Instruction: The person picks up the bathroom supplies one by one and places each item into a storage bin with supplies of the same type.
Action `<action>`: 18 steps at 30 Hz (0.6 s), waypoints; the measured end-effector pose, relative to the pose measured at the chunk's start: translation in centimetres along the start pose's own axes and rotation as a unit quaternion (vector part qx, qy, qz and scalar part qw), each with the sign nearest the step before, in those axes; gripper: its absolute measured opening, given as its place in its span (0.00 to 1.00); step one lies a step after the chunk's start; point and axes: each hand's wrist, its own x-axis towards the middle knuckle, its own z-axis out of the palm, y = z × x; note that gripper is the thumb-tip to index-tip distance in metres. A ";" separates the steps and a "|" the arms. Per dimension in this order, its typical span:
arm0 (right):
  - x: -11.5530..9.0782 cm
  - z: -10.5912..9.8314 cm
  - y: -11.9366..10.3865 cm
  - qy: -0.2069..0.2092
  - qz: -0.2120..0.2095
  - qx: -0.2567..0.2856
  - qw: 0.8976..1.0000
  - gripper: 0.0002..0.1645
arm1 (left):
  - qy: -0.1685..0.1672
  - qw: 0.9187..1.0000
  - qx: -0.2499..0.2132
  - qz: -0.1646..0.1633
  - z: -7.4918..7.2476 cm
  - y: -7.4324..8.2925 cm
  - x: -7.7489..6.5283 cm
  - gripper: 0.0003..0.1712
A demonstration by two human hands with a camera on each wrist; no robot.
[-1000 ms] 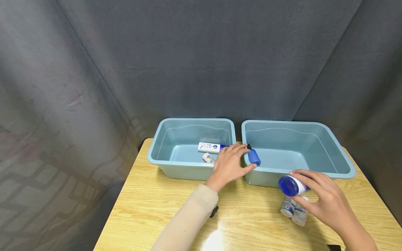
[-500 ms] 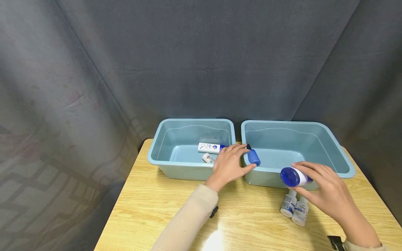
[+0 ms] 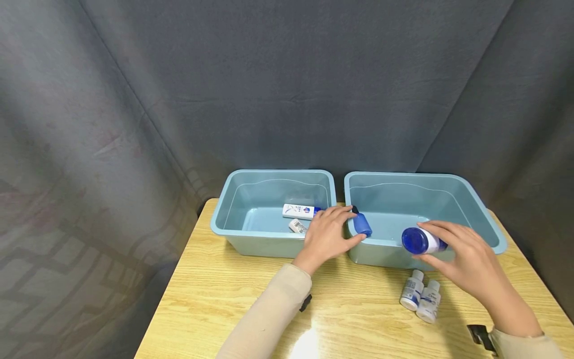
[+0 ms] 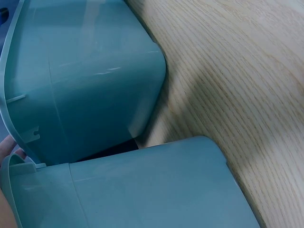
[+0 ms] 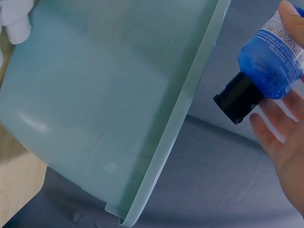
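Note:
My left hand (image 3: 326, 235) is above the gap between the two bins, pinching a small blue bottle (image 3: 362, 225) with a black cap over the right bin's near left corner. In the left wrist view only bits of its fingers (image 4: 6, 146) show at the rims; the bottle is hidden there. My right hand (image 3: 468, 257) grips a clear blue bottle (image 5: 270, 59) with a white label and black cap, its base facing left in the head view. It is at the right bin's front rim. Below it, two white bottles (image 3: 411, 291) lie side by side on the table.
Two blue-green bins stand at the table's back: the left bin (image 3: 260, 241) and the right bin (image 3: 376, 257). In the left one lie a white bottle (image 3: 298, 211) with a blue end and a small white bottle (image 3: 297, 226). A grey curtain (image 3: 287, 99) hangs behind.
My right hand has risen and moved slightly away from me with its blue bottle, uncovering the tops of the two white bottles. My left hand has stayed put.

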 end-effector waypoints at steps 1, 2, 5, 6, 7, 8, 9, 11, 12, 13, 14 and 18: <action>0.1 0.0 0.1 -0.001 0.002 -0.001 1.000 0.51 | 0.000 1.000 0.000 0.000 0.0 0.0 0.0 0.35; 0.2 0.0 0.2 -0.003 0.006 -0.002 1.000 0.51 | -0.001 1.000 0.002 -0.001 0.0 0.0 0.0 0.35; 0.4 0.0 0.5 -0.010 0.016 -0.004 1.000 0.51 | -0.002 1.000 0.002 -0.001 0.0 0.0 0.0 0.35; 0.5 0.0 0.6 -0.012 0.020 -0.005 1.000 0.50 | -0.001 1.000 0.002 0.000 0.0 0.0 0.0 0.35; 0.5 0.0 0.7 -0.015 0.024 -0.005 1.000 0.48 | -0.001 1.000 0.003 0.001 0.0 0.0 0.0 0.35; 0.6 0.0 0.8 -0.019 0.029 -0.006 0.999 0.45 | 0.000 1.000 0.005 0.001 0.0 0.0 0.0 0.36; 0.7 0.1 0.9 -0.022 0.033 -0.007 0.999 0.44 | 0.000 1.000 0.006 0.001 0.0 -0.1 0.0 0.36; 0.8 0.1 1.0 -0.031 0.046 -0.008 0.998 0.44 | 0.002 1.000 0.004 0.002 0.0 -0.1 0.0 0.35; 0.9 0.1 1.1 -0.037 0.054 -0.008 0.998 0.44 | 0.002 1.000 0.005 0.002 0.0 0.0 0.0 0.35; 1.0 0.1 1.1 -0.044 0.063 -0.009 0.997 0.46 | 0.001 1.000 0.006 0.002 0.0 0.0 0.0 0.35; 1.1 0.1 1.2 -0.052 0.072 -0.009 0.996 0.46 | 0.002 1.000 0.007 0.002 0.0 0.0 0.0 0.35; 1.4 0.1 1.5 -0.079 0.098 -0.013 0.992 0.45 | 0.004 1.000 0.003 0.004 0.0 0.0 0.0 0.35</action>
